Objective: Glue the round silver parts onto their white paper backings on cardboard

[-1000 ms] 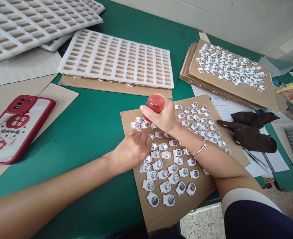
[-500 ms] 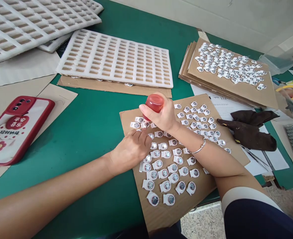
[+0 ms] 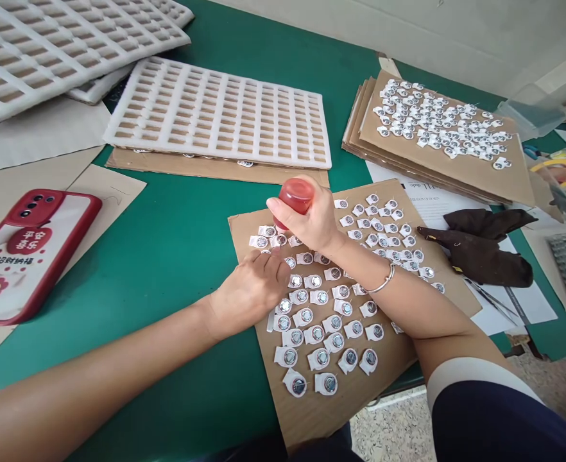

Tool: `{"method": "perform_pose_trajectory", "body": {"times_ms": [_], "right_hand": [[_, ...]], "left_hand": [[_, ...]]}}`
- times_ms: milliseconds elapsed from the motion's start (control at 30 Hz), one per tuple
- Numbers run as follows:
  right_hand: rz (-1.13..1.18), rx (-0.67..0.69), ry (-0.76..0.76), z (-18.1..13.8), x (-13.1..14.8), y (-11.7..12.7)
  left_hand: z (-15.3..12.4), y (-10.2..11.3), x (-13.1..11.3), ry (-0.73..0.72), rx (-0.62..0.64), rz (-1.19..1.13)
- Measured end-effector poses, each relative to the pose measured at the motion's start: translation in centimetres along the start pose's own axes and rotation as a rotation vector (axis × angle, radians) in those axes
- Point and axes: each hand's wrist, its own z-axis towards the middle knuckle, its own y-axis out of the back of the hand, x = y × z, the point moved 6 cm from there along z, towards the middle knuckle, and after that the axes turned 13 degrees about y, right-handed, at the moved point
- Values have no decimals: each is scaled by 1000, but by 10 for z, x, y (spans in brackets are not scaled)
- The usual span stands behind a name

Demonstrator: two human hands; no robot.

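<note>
My right hand (image 3: 314,221) is wrapped round a red translucent squeeze bottle (image 3: 296,196), its lower end tilted down toward the cardboard sheet (image 3: 307,427). Rows of small white tags with shiny round metallic centres, such as this tag (image 3: 328,384), lie across that sheet. Just below the bottle, my left hand (image 3: 257,289) rests at the sheet's left edge with its fingers curled and pressed together. Whatever those fingers pinch is hidden from view. Close to the bottle's lower end lies one tag (image 3: 278,240).
White padded grid panels (image 3: 220,115) lie behind and at upper left. A red-framed phone (image 3: 33,256) is at left. Stacked cardboard sheets (image 3: 379,128) bearing more tags stand at back right. Dark brown cloth (image 3: 489,250), scissors (image 3: 495,298) and papers lie at right.
The whole view has shifted slightly. Both hands and the squeeze bottle keep nearly the same position over the cardboard sheet.
</note>
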Motion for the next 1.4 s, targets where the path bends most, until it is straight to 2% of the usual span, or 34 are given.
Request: {"method": "perform_pose_trajectory", "body": {"times_ms": [267,667,1033,1133,1233,1400], "right_hand": [[-22,39,-37,0,-4,0],[-57,58,57,0,0,1],[-88,72,102,0,6,0],[-104,90,98,2,7,-1],[-96,115,77,5,6,-3],[12,150,-47,7,-4,-2]], "left_hand": [[0,1,1,13,-15,1],[0,-2,2,-1,30,-21],[4,-2,5,47,98,-89],[5,0,9,71,90,-159],[3,1,17,113,116,-324],[1,-1,33,232,113,-536]]}}
